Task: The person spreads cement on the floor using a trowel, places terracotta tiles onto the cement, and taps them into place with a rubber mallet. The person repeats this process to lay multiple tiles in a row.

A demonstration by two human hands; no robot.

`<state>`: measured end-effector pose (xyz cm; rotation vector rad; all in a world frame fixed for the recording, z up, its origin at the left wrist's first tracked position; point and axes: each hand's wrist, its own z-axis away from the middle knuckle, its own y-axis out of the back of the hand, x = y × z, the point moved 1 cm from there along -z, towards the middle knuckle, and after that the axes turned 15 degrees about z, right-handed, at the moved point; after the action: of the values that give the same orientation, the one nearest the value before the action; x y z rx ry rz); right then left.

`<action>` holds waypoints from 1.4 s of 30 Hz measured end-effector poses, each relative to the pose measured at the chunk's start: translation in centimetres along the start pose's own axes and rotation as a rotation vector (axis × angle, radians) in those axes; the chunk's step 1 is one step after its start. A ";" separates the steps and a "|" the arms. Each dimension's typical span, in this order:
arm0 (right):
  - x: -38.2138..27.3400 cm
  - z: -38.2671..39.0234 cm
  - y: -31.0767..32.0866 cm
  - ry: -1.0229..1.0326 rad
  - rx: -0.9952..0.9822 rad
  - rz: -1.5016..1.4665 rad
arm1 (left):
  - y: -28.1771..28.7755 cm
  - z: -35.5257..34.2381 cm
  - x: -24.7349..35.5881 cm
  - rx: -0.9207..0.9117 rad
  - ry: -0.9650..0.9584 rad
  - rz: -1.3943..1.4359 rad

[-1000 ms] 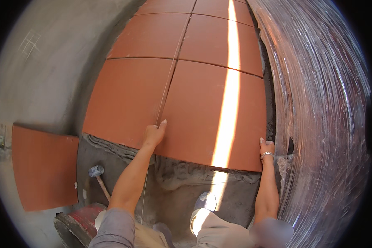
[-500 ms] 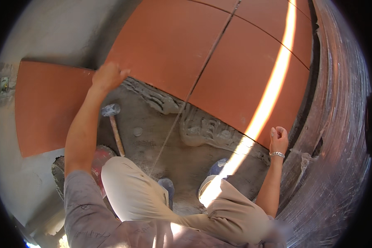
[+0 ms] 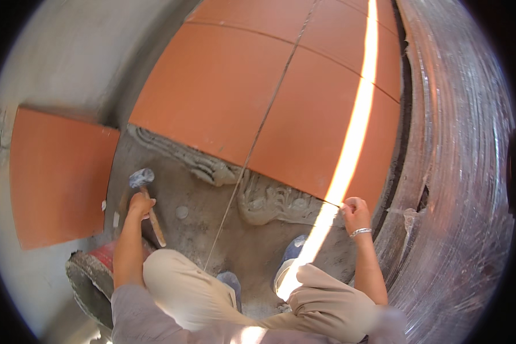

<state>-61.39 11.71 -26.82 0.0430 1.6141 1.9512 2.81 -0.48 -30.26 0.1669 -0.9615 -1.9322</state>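
My left hand (image 3: 141,205) is closed round the wooden handle of a mallet (image 3: 141,178), just below its grey, mortar-smeared head. The mallet lies low over the grey floor, handle end towards my knee. At the near edge of the laid terracotta tiles (image 3: 212,92), my right hand (image 3: 356,213) has its fingers curled and pinched together, a bracelet on the wrist. Whatever may be between those fingertips is too small to make out. Ridged wet mortar (image 3: 275,200) shows along the tiles' near edge. A taut string (image 3: 229,203) runs over a tile joint towards me.
A loose terracotta tile (image 3: 63,178) leans against the grey wall (image 3: 69,57) on the left. Beside my left knee lies a red, mortar-caked bucket (image 3: 89,281). Clear plastic sheeting (image 3: 464,172) covers something along the right. Bright sunlight crosses the tiles.
My left hand has come down from the tile edge to the mallet handle. My right hand has shifted left to the tiles' near edge. The view has tilted slightly.
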 end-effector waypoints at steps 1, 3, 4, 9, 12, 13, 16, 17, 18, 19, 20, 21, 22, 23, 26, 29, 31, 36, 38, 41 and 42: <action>-0.8 -0.1 0.1 -0.002 -0.001 -0.006 | 1.1 0.6 2.3 -0.051 -0.007 0.080; -3.0 -0.6 0.6 0.042 -0.082 0.056 | 2.9 3.3 8.0 -0.190 -0.088 0.252; -4.8 -0.6 0.8 0.241 -0.035 -0.005 | 3.6 4.9 11.5 -0.235 -0.132 0.324; -12.8 0.7 3.2 0.247 -0.428 -0.491 | -2.5 17.1 26.5 -0.752 -0.552 0.550; -14.7 0.6 4.1 0.444 -0.307 -0.517 | -10.7 22.8 30.9 -1.027 -0.621 0.706; -14.1 0.4 4.2 0.362 -0.287 -0.357 | -13.4 23.8 31.8 -1.086 -0.568 0.674; -11.3 -0.1 3.4 0.130 -0.052 -0.456 | -20.1 23.7 33.8 -1.211 -0.737 0.582; -9.4 0.0 3.7 0.116 0.038 -0.441 | -22.2 23.3 34.1 -1.233 -0.819 0.559; -7.5 0.2 3.9 0.065 0.101 -0.398 | -24.2 22.9 33.9 -1.112 -1.022 0.525; -6.2 -0.3 3.8 0.048 0.135 -0.422 | -25.8 22.5 33.3 -0.860 -1.178 0.335; -5.2 -1.1 3.8 0.025 0.171 -0.431 | -27.1 22.1 32.4 -0.597 -1.210 0.073; -4.3 -1.8 4.1 -0.070 0.166 -0.426 | -28.2 21.7 31.7 -0.451 -1.126 -0.269; -3.6 -2.5 4.9 -0.040 0.234 -0.493 | -29.0 21.4 31.1 -0.403 -1.121 -0.372; -3.0 -3.1 5.9 -0.090 0.257 -0.546 | -29.5 21.2 30.4 -0.373 -1.079 -0.494; -2.8 -4.9 10.3 -0.093 0.310 -0.790 | -30.2 21.1 29.8 -0.367 -0.941 -0.623; -3.8 -7.4 14.4 -0.004 0.392 -0.989 | -30.5 21.6 29.9 -0.377 -0.864 -0.580; -4.5 -9.1 15.6 0.142 0.399 -1.209 | -30.7 21.9 29.9 -0.373 -0.840 -0.552; -4.6 -13.3 9.9 -0.090 0.343 -1.133 | -30.9 22.1 29.5 -0.374 -0.810 -0.527; -4.2 -13.5 6.6 -0.264 0.120 -0.893 | -30.8 22.1 29.5 -0.397 -0.788 -0.516; -2.9 -13.0 5.8 -0.501 -0.156 -0.660 | -30.7 22.2 29.6 -0.406 -0.771 -0.510; -2.3 -12.9 6.7 -0.505 -0.071 -0.708 | -30.7 22.2 29.5 -0.411 -0.764 -0.507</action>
<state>-67.36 -1.26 -23.33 -0.0548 1.0308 1.3063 -45.07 -3.81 -28.34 -0.6728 -1.0221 -2.6974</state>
